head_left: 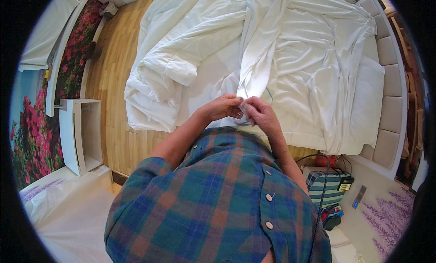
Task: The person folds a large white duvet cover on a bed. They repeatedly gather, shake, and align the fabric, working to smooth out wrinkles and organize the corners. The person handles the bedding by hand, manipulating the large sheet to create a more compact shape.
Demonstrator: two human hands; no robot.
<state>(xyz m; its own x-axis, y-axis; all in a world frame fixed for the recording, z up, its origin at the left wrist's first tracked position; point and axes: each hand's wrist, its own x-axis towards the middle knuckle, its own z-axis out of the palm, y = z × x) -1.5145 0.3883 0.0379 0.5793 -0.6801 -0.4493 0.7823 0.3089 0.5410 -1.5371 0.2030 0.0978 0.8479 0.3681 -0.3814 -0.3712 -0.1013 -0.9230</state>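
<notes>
At the near edge of the bed, my left hand (222,108) and my right hand (260,114) meet, fingers closed in a pinch. Between them is the gathered end of a white bed sheet (258,67), which runs away from me in a bunched strip. Whether it is a plain sheet or a duvet cover I cannot tell. A thin light-blue strip (269,95) shows just beyond my right hand. My fingers hide the exact spot they grip. Left of the strip lies a thick, rumpled white duvet (168,67).
The bed has a padded beige headboard (389,99) on the right, with a white pillow (369,99) against it. A striped bag (324,185) and a black cable (324,195) are near my right side. An open white cabinet (81,135) stands left on the wooden floor (116,72).
</notes>
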